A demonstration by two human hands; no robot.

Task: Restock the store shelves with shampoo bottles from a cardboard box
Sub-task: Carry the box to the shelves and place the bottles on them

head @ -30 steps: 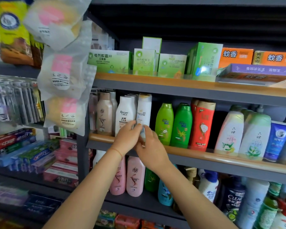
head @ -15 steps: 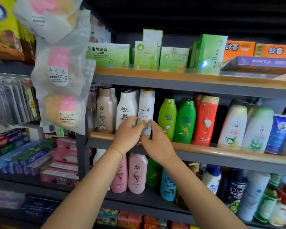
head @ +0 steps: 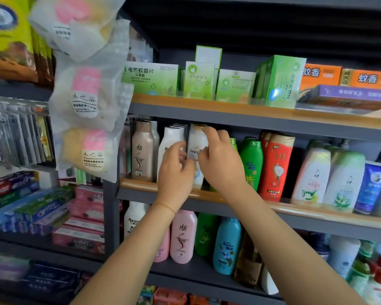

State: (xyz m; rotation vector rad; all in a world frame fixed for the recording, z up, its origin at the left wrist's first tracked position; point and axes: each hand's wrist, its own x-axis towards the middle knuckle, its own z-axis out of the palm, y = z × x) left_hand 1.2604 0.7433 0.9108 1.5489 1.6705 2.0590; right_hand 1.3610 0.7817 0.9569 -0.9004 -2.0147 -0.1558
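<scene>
Both arms raised to the middle shelf; my left hand and right hand grip the upright white Pantene bottle, fingers curled round it.

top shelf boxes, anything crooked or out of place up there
Yes. The purple box at the right end lies flat and skewed, its corner jutting past the top shelf edge, in front of the upright orange boxes. One green box is turned at an angle to its neighbours. Nothing looks spilled or damaged.
</scene>
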